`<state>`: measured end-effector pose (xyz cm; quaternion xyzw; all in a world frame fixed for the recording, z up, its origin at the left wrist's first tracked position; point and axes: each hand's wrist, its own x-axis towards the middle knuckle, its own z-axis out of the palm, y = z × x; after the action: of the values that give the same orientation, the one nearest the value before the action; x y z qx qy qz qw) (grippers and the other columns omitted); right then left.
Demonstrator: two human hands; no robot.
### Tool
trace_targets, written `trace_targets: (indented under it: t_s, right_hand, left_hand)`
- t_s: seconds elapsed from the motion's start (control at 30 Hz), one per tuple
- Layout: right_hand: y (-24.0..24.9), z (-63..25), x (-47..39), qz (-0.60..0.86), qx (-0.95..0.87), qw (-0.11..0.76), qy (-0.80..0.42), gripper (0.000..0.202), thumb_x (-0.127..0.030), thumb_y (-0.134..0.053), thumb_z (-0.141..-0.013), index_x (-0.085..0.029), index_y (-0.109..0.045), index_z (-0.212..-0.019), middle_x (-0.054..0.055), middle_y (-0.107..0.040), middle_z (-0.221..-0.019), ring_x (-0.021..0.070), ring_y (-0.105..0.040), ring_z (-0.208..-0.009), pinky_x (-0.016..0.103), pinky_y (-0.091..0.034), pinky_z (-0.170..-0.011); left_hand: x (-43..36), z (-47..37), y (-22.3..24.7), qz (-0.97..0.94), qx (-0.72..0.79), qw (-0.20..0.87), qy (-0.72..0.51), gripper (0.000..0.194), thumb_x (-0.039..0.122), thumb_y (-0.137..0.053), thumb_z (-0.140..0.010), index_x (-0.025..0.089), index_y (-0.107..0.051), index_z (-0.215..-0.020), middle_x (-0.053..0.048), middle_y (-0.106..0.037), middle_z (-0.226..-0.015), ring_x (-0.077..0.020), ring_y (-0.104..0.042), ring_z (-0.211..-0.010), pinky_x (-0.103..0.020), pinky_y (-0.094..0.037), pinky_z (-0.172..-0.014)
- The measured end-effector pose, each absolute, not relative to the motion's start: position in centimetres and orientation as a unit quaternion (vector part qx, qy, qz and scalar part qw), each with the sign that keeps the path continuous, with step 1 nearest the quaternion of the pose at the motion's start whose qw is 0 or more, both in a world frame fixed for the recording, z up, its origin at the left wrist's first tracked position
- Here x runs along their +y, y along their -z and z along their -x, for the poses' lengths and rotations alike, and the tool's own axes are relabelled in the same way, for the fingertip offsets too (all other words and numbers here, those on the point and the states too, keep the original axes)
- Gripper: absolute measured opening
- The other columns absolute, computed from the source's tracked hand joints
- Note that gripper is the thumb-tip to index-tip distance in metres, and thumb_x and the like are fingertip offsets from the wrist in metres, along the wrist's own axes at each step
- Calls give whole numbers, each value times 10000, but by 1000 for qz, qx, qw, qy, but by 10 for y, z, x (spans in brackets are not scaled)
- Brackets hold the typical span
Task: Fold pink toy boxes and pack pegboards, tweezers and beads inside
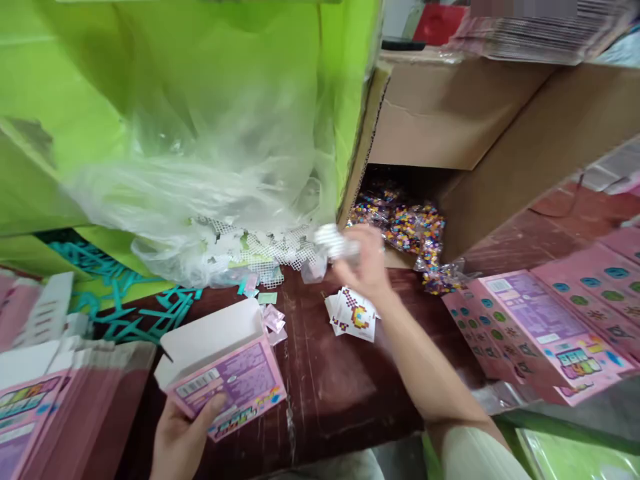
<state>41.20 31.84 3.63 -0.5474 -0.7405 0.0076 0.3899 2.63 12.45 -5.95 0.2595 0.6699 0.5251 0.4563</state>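
Note:
A pink and purple box [245, 383] with its white flap raised is held in my left hand [187, 427], thumb across the printed face. My right hand [365, 260] reaches out over the table, blurred by motion, with a white piece [330, 241] at its fingertips; the piece's exact shape is smeared. Just below that hand lie printed pattern cards [356, 317] in a loose pile. White mesh grids [280, 250] spill from a clear plastic bag [200, 187], left of my right hand. Small pink packets [274, 320] lie beside the box's flap.
Teal plastic pieces [165, 313] lie at the left, behind stacked flat boxes [95, 400]. An open cardboard carton [460, 113] at the right holds bags of colorful beads [415, 230]. More pink boxes [535, 327] sit at the right edge of the dark table [340, 393].

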Motion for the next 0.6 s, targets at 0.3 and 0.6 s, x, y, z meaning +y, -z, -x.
trace_targets:
  t_s: [0.3,0.6]
  right_hand:
    - [-36,-589,371,885,-357,279,-107,701,-373,-715,-834,-190,-542,-1489,334,-177,-1696,507,-591,-1314,712,-418,-1080]
    - [13,-576,299,820,-474,271,-173,685,-400,-638,-889,-205,-505,-1532,150,-706,-1261,298,-705,-1099,467,-568,-982]
  left_hand:
    - [139,-76,56,-297,637,503,-503,659,401,-1032,-512,187,-716,-1049,-59,-823,-979,-290,-778,-854,-398,-688,-770]
    - [131,-88,42,-368,642,479,-472,594,391,-997,-569,170,-709,-1040,-71,-822,-959,-265,-780,-835,-353,-678,-755]
